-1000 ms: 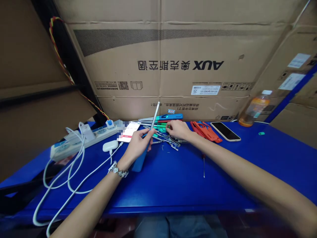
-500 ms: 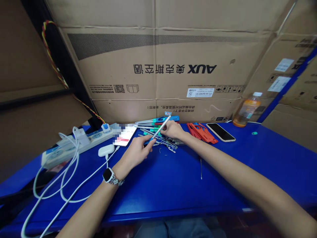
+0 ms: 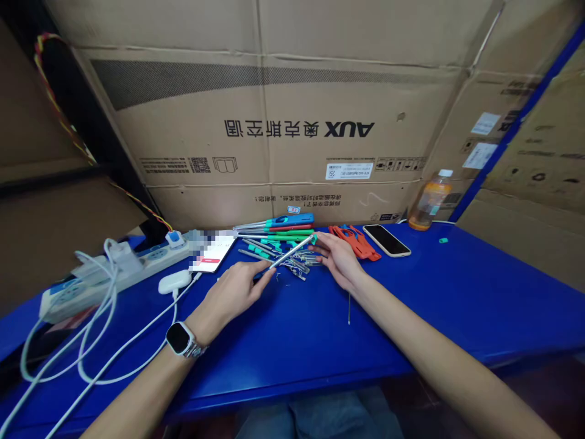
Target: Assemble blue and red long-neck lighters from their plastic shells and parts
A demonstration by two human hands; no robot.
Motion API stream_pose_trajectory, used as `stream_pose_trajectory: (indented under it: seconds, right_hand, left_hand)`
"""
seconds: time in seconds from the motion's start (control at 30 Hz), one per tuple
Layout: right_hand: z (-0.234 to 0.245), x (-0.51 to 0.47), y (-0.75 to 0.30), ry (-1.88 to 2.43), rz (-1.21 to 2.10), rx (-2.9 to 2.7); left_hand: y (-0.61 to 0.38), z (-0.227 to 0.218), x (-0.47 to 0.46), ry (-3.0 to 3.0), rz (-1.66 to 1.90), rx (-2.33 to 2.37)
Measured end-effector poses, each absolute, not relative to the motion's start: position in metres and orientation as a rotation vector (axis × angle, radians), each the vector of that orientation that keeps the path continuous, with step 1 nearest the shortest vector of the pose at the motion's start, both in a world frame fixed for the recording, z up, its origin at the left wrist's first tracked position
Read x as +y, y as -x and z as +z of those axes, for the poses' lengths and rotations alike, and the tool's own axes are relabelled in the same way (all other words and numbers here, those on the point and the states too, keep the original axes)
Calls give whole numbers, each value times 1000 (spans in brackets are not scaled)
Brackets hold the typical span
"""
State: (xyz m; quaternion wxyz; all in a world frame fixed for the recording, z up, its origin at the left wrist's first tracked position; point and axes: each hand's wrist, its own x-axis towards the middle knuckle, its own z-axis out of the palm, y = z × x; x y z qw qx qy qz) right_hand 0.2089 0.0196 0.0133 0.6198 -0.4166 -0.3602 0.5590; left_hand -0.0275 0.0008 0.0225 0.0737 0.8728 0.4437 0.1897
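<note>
My left hand pinches the lower end of a thin metal rod that slants up to the right over the blue table. My right hand lies beside the rod's upper end, its fingers stretched out and its fingertips next to the tip. Just behind both hands is a pile of long lighters with blue, red and green handles and silver tubes. Small metal parts lie scattered between my hands. A smartwatch sits on my left wrist.
Orange plastic pieces and a phone lie right of the pile. A bottle stands at the back right. A power strip with white cables, a white charger and a card lie left. A thin pin rests near my right forearm. Cardboard boxes wall the back.
The rod has swung down from nearly upright to a low slant toward the right. My right hand has left the pile and opened beside the rod's tip. The view has shifted to the right.
</note>
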Motion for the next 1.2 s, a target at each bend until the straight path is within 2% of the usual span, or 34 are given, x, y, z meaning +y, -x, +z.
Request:
stream_pose_trajectory:
  seconds: [0.27, 0.77, 1.2]
  right_hand:
    - [9, 18, -211, 960, 1114, -991]
    - [9, 19, -215, 759, 1322, -1069]
    - [8, 20, -216, 808, 1395, -1095]
  left_hand:
    - [23, 23, -1, -2587, 524, 1262]
    - [26, 20, 1, -2564, 614, 1178]
    - [24, 17, 0, -2648, 580, 1238]
